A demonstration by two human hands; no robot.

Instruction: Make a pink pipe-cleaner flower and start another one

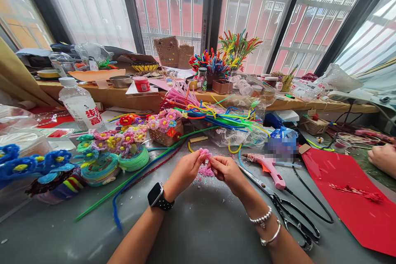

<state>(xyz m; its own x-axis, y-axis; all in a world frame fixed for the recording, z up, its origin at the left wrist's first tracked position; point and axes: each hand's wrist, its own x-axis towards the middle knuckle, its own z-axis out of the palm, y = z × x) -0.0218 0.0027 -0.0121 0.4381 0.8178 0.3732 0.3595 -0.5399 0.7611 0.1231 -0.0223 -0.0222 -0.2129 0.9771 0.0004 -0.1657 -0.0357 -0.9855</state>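
Both hands meet over the middle of the grey table. My left hand [187, 170], with a black watch at its wrist, pinches a small piece of fuzzy pink pipe cleaner [204, 153] at its fingertips. Closed on the right side of the same pink piece is my right hand [227, 170]; its wrist carries two silver bracelets. Directly below the fingertips, a small pink fuzzy heap [206, 170] lies on the table among glittery bits.
Scissors [272, 198] and a pink glue gun [268, 168] lie right of my right hand, near a red sheet [349, 198]. Pipe-cleaner flowers in baskets [133, 159] stand left. Loose pipe cleaners [222, 117] lie behind. Another person's hand [383, 159] is at far right.
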